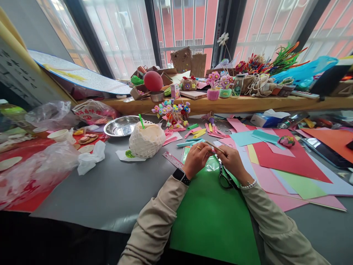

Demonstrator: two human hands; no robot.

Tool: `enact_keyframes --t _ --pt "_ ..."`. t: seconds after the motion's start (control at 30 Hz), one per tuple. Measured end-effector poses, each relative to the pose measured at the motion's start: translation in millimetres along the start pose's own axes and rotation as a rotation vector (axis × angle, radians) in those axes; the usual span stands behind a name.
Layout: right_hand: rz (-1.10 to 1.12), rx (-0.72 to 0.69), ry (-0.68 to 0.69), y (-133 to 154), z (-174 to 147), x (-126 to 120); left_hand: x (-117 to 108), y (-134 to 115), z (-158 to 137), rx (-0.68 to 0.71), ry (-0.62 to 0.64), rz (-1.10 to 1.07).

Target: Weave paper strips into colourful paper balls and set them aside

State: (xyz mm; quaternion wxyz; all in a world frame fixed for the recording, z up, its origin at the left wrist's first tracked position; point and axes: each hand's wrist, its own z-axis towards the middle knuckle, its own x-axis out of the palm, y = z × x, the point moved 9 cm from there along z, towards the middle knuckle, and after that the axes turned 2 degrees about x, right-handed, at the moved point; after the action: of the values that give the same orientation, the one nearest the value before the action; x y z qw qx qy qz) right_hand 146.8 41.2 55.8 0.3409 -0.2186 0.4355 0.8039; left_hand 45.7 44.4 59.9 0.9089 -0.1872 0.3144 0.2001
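Beige sleeves point(154, 221) are stretching over a glossy green sheet point(215, 224). Red Chinese lettering is showing on a plastic bag point(93, 112) at the left; handwriting on a leaning board point(19, 70) is blurring past reading. Scissors point(221, 170) are lying just beside the right hand point(231, 162), with coloured paper point(286, 158) spreading farther right. That hand is pinching a thin tan stick point(216, 147), which is slanting between both hands; the left hand point(197, 158) is curling narrowly at its other end, whether gripping I cannot tell. A red ball point(153, 81) is resting in a metal bowl point(157, 97), and a pink pot point(213, 94) is holding flowers point(213, 79).
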Motion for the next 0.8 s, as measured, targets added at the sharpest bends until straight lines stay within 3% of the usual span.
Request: enact_keyframes --t 0.2,0.4,0.6,0.8 --pt "0.182 -0.006 -0.069 3.2 2.0 -13.9 -1.9 28.1 1.0 -0.300 -0.050 -0.513" --pt "0.263 0.023 0.023 0.4 1.6 -6.0 26.8 36.4 -7.5 -0.599 0.145 -1.026" --pt "0.227 0.118 0.033 -7.4 2.3 -5.6 33.5 32.8 -10.6 -0.672 0.236 -1.120" --pt "0.289 0.133 0.155 -4.0 4.5 0.3 29.1 29.9 -8.4 -0.667 0.245 -1.119"
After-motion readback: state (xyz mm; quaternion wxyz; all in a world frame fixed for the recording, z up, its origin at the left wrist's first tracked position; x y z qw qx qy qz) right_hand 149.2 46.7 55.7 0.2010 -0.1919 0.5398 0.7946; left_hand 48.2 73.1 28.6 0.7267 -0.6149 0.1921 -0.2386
